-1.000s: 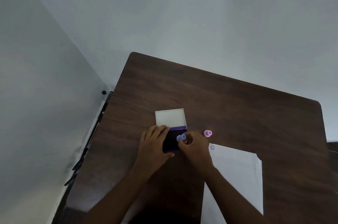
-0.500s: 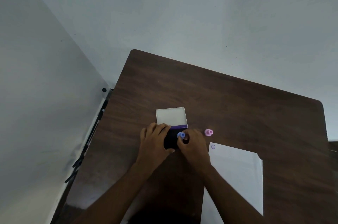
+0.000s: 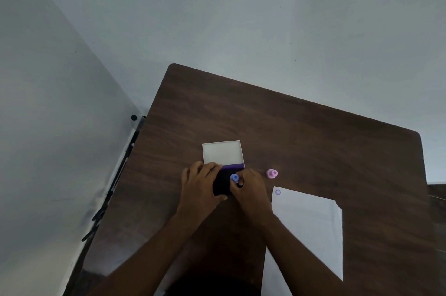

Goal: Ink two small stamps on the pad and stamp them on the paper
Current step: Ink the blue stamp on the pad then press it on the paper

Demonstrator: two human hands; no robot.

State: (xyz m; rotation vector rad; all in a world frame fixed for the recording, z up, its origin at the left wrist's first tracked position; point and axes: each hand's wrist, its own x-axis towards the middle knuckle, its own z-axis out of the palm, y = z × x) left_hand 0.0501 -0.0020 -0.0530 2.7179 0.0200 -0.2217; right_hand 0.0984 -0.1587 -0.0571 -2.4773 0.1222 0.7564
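Two hands meet over the ink pad [image 3: 223, 183] in my head view, near the middle of the dark wooden table [image 3: 313, 131]. My left hand [image 3: 201, 186] lies on the pad's left side, fingers loosely curled over its far edge and thumb along the near edge, steadying it rather than gripping anything else. My right hand [image 3: 252, 190] is pinched around the blue stamp [image 3: 234, 177], which stands on the dark pad surface with its round top showing between my fingertips. Just beyond the pad lies its open white lid [image 3: 222, 152], touching the pad's purple far edge. To the right, apart from my hands, the pink stamp [image 3: 272, 173] stands upright on the table. Nearer and further right lies the white paper [image 3: 309, 228], with one small round blue print [image 3: 278, 192] in its far-left corner.
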